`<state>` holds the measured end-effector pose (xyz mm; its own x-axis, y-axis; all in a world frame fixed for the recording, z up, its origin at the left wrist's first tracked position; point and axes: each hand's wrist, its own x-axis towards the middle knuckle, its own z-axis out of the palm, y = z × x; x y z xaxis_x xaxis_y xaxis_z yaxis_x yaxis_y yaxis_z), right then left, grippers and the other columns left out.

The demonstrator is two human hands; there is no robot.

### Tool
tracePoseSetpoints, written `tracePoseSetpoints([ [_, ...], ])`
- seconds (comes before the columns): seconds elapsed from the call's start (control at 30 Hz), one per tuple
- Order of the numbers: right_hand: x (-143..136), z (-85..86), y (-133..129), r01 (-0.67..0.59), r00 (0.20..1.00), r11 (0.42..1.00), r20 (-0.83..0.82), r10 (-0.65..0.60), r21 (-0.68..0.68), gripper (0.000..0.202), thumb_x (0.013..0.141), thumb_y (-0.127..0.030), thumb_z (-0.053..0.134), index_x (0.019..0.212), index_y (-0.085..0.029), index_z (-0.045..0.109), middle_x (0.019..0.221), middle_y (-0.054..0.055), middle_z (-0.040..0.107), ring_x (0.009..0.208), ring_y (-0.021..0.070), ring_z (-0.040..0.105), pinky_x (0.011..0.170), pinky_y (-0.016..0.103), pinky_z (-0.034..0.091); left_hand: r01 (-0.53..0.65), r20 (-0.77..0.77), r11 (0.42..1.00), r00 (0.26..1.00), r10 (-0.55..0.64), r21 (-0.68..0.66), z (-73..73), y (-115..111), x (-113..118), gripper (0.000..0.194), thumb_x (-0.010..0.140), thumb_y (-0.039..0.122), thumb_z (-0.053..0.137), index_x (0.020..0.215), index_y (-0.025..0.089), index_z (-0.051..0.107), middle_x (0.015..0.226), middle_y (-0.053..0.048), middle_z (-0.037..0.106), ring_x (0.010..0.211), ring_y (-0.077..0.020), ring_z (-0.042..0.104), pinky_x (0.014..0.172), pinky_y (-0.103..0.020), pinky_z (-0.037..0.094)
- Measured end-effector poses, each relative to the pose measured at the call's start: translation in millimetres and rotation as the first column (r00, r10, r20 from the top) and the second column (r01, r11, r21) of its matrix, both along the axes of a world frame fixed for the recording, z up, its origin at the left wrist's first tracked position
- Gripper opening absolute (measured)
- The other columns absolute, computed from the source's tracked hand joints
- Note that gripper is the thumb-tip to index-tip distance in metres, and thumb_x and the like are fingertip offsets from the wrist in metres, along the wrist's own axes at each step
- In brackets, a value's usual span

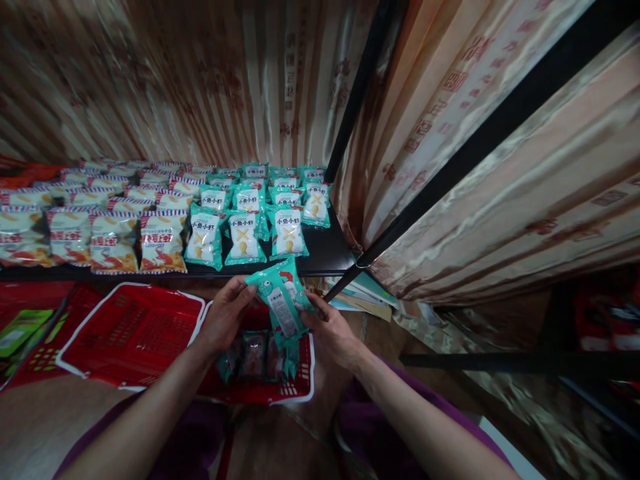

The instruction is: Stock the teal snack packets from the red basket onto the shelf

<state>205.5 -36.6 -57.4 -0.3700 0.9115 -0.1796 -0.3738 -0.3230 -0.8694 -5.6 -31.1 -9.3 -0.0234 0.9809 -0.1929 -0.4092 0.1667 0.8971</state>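
A teal snack bag [281, 300], its printed back facing up, is held between my two hands above a red basket [306, 373]. My left hand [227, 313] pinches the bag's upper left corner. At its right edge, my right hand [333, 328] grips with the fingers closed. More teal bags [254, 355] lie inside the basket beneath. On the black shelf [325, 250] just beyond, teal bags [243, 237] stand upright in rows, beside rows of white and orange snack bags [163, 241] to their left.
An empty-looking red basket [135, 333] sits at the left, with another holding green packets [23, 333] farther left. Black frame bars [450, 173] cross the right side before patterned curtains [540, 193]. Papers [360, 293] lie under the shelf's right end.
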Motion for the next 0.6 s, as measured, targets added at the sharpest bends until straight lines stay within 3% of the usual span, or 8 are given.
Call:
tracePoseSetpoints([
  [0.23,-6.4,13.3,-2.2,-0.004,0.998,1.000,0.057,0.005,-0.009,0.046,0.070,-0.036,0.077,0.113,-0.026,0.063,0.115,0.004,0.067,0.110,0.0248,0.059,0.096,0.038,0.044,-0.043,-0.017,0.999,0.999,0.043,-0.011,3.8,-2.7,-3.5,0.024,0.066,0.035,0.077,0.074,0.018,0.062,0.066,0.004,0.061,0.060,-0.0078,0.053,0.059,-0.019,0.041],
  [0.47,-8.2,11.0,-1.6,0.030,0.993,0.999,0.116,-0.027,-0.026,0.045,0.069,-0.035,0.078,0.111,-0.026,0.065,0.110,0.002,0.069,0.106,0.0249,0.060,0.092,0.039,0.046,-0.091,-0.045,0.995,0.995,0.089,-0.029,5.3,-1.1,-4.7,0.027,0.063,0.035,0.078,0.075,0.017,0.062,0.066,0.005,0.061,0.059,-0.0080,0.052,0.058,-0.020,0.041],
  [0.6,-15.2,15.0,-2.1,0.047,0.999,0.993,0.027,-0.045,-0.109,0.052,0.066,-0.041,0.079,0.114,-0.028,0.062,0.108,0.002,0.068,0.099,0.0244,0.063,0.082,0.037,0.050,-0.138,-0.033,0.990,0.990,0.137,-0.038,4.7,0.1,-3.8,0.028,0.063,0.034,0.078,0.076,0.017,0.060,0.066,0.005,0.062,0.058,-0.0076,0.052,0.057,-0.020,0.040],
])
